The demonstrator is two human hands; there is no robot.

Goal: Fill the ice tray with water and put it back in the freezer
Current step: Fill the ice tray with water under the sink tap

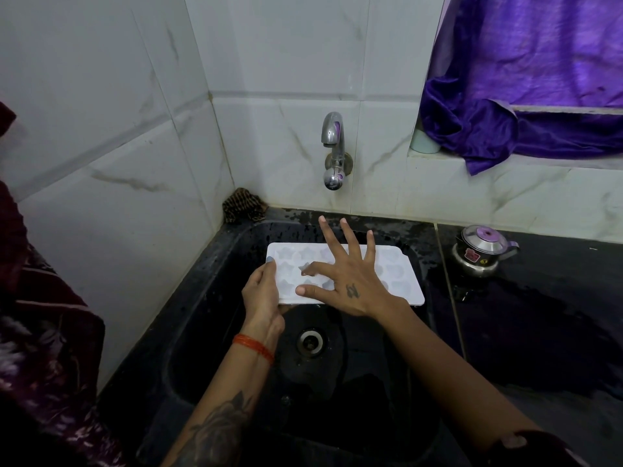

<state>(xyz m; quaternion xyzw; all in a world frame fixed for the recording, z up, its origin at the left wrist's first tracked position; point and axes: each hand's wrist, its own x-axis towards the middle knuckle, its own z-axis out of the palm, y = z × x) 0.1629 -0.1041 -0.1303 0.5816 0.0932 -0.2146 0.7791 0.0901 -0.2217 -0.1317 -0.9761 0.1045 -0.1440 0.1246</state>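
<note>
The white ice tray [397,274] is held level over the black sink [209,318], above and just behind the drain [310,342], with its star-shaped cavities facing up. The left hand [261,299] grips the tray's left short edge, thumb on the top surface near the corner and the remaining fingers closed under the tray. The right hand [347,281] lies over the tray's middle with all fingers spread open; the index finger and thumb touch the cavity area, while the other three fingers extend past the tray's far edge. Whether the cavities contain water cannot be told. The chrome tap [333,146] is mounted on the tiled wall directly behind the sink, spout above the tray; no stream is visible. A brown scrubber [243,205] sits at the sink's back-left corner. A small steel kettle [480,252] stands on the dark counter [539,332] to the right of the sink. A purple curtain [526,96] hangs above that counter.
</note>
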